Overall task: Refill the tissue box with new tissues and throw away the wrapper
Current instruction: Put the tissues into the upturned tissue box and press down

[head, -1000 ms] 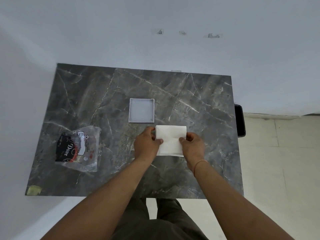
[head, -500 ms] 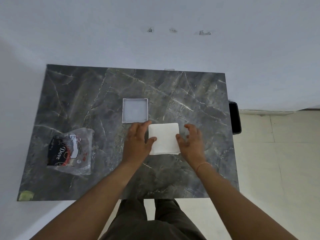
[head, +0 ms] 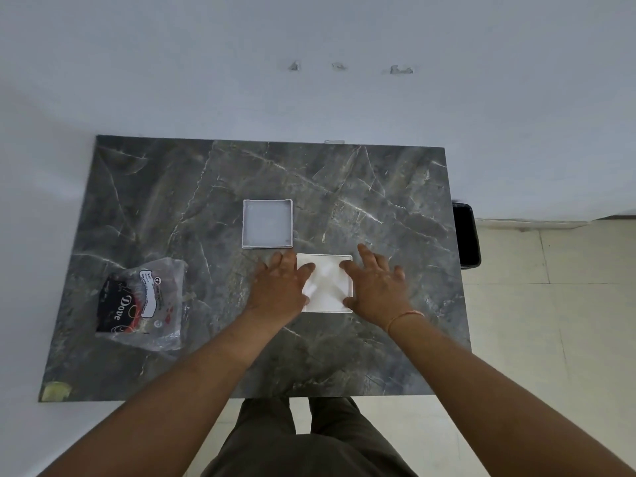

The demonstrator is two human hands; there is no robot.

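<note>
A white square stack of tissues (head: 327, 287) lies on the dark marble table (head: 378, 201), near its middle. A thin white rim shows along the stack's right and near edges. My left hand (head: 280, 287) rests flat on the stack's left side, fingers spread, thumb on the tissues. My right hand (head: 373, 284) lies flat on its right side, also spread. Neither hand grips anything. A shallow white square tray or lid (head: 267, 223) sits just beyond, to the left. The crumpled clear wrapper (head: 144, 304), with a black and red printed label, lies at the table's left.
A black bin (head: 466, 235) stands on the floor against the table's right edge. A white wall runs behind the table. A small yellowish scrap (head: 55, 390) sits at the near left corner. My legs are at the table's near edge.
Both hands let go of the tissue stack's sides, opened up, and now lie flat on it with fingers spread. The stack stays in the same spot on the table.
</note>
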